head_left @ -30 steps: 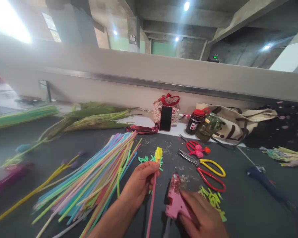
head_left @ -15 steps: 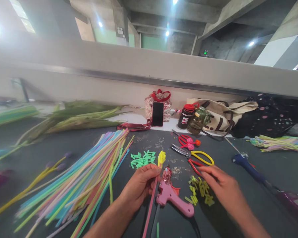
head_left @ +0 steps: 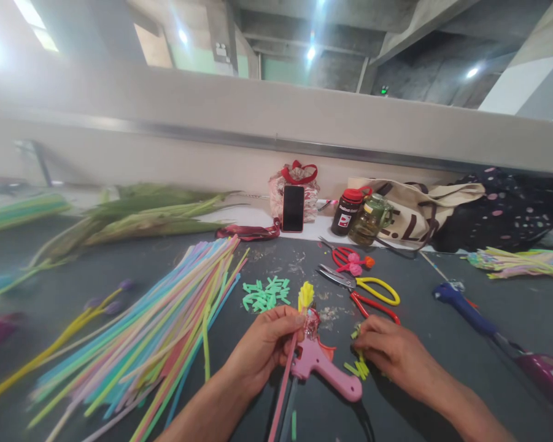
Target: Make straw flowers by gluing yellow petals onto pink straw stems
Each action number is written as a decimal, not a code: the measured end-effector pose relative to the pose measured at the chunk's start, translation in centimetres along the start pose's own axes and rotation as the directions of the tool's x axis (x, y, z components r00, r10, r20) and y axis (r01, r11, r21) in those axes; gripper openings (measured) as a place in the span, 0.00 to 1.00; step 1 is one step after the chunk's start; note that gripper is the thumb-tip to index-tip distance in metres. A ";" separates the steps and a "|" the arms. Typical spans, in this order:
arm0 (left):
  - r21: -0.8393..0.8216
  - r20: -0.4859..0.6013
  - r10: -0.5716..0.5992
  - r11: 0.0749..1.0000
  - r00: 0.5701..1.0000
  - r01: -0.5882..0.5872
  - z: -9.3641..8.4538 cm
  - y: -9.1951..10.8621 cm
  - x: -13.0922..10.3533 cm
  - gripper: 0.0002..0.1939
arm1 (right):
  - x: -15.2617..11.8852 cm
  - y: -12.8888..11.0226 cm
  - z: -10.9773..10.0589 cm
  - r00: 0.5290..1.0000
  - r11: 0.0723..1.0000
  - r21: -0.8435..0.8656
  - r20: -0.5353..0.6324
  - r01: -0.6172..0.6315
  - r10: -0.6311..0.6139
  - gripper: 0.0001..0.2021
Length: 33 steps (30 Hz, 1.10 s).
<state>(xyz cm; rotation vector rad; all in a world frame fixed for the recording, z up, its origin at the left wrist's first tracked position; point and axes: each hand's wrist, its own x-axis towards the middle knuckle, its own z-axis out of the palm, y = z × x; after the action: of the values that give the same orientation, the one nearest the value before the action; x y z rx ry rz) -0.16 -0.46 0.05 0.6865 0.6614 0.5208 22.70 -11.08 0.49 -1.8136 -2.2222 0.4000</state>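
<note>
My left hand (head_left: 269, 344) pinches a pink stick (head_left: 283, 393) topped by a yellow tuft of short pieces (head_left: 306, 295). Right beside it lies a pink glue gun (head_left: 324, 367), its nozzle end near my left fingertips. My right hand (head_left: 391, 347) is over the pile of yellow-green cut pieces (head_left: 359, 368), fingers pressed together; what they hold, if anything, is hidden. Pliers with red and yellow handles (head_left: 377, 290) lie just beyond my right hand. Mint green cut pieces (head_left: 266, 294) are heaped beyond my left hand.
A large bundle of pastel sticks (head_left: 142, 331) spreads at left. Behind stand a phone (head_left: 293, 209), a black bottle (head_left: 347, 212) and a green bottle (head_left: 368, 221). Red-handled scissors (head_left: 340, 255) lie mid-table. A blue glue gun (head_left: 464, 310) lies at right.
My right hand has moved from beside the red plier handle down and left onto the yellow-green pieces, its fingers now bunched. My left hand still holds the stick, shifted slightly right.
</note>
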 end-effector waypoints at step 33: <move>-0.017 -0.069 0.043 0.999 0.997 -0.045 0.6 -0.6 0.3 0.12 | 5.8 -6.3 1.1 0.930 0.971 0.043 -0.298 0.237 -0.214 0.10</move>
<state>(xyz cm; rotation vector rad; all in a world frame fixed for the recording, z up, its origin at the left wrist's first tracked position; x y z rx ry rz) 0.59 -0.89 -0.14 0.6695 0.7062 0.5925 15.44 -6.63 1.80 -1.4479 -2.1411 0.1586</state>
